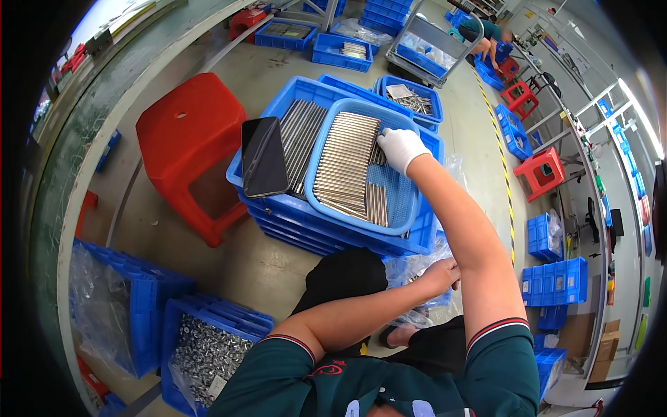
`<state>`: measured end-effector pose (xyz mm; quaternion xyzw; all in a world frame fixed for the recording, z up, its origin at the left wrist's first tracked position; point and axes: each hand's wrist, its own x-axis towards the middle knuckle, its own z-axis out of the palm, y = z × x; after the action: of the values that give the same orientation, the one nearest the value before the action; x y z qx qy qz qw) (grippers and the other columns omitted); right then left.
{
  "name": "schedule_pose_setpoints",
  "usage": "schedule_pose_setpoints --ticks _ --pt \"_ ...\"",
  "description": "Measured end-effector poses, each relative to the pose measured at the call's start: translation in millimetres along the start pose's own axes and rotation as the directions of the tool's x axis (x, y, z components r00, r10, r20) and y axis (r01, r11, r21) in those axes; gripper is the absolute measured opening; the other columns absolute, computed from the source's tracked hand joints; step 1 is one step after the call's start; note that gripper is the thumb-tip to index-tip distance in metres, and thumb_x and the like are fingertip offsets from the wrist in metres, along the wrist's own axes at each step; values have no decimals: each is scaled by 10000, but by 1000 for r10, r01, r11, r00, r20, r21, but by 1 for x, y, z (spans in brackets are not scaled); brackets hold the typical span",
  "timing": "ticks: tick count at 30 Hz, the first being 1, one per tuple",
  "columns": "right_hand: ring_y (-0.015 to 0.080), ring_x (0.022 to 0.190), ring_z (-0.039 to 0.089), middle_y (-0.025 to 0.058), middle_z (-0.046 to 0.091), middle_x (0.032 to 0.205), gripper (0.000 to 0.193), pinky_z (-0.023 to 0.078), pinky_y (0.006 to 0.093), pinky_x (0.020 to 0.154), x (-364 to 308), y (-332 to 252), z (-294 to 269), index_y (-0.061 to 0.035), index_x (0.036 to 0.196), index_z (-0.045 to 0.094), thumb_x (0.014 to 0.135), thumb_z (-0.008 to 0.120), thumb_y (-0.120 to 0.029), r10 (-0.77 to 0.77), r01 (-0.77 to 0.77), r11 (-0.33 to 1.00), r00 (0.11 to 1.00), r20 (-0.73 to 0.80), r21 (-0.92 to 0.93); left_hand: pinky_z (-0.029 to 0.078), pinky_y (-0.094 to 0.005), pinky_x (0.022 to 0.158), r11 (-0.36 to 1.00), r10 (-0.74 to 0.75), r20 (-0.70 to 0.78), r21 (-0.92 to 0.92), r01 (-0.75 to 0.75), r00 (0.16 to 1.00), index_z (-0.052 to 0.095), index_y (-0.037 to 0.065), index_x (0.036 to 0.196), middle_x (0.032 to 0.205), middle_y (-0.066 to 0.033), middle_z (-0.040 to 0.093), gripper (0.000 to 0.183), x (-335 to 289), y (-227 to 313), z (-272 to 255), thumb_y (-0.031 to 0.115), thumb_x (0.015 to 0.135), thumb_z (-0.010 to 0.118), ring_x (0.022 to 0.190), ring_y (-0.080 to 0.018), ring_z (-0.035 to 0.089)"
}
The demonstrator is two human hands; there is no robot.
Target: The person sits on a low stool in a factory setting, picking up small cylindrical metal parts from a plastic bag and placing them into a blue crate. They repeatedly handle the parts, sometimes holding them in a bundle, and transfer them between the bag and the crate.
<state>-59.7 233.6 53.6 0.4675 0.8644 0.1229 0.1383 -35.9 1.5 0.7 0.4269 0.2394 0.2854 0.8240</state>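
My right hand (pixel 401 149), in a white glove, reaches into a light blue perforated basket (pixel 403 208). Its fingers are curled down onto thin metal rods (pixel 377 154) by the basket's right side; the fingertips are partly hidden. A long row of shiny metal rods (pixel 345 160) fills the basket's left part, with a shorter bundle (pixel 376 204) at the near end. Bare and half closed, my left hand (pixel 439 276) is low beside my right forearm, above clear plastic bagging (pixel 410 267). I cannot make out what is between its fingers.
The basket rests in a stacked blue crate (pixel 278 201) beside longer dark rods (pixel 303 142). A black smartphone (pixel 264 157) leans at the crate's left edge. A red stool (pixel 187 132) stands left. A crate of small metal parts (pixel 208 354) sits lower left. Another person (pixel 490 45) bends over far right.
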Motion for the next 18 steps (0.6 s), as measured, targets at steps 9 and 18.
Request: schedule_pose_setpoints --ticks 9,18 --pt "299 935 636 140 637 988 197 517 388 805 -5 4 4 -58 937 660 819 502 -69 21 -12 996 994 -105 88 412 -286 593 999 -32 -4 8 32 999 585 -9 912 685 -49 555 193 1 2 1 150 891 477 612 -133 507" --pt "292 874 634 102 648 914 179 512 385 777 -23 10 -2 -89 856 668 756 529 -36 -42 92 981 959 -282 168 375 -234 522 1000 -6 23 21 6 1000 596 13 933 654 -24 543 212 6 -6 1 191 925 480 568 -94 484"
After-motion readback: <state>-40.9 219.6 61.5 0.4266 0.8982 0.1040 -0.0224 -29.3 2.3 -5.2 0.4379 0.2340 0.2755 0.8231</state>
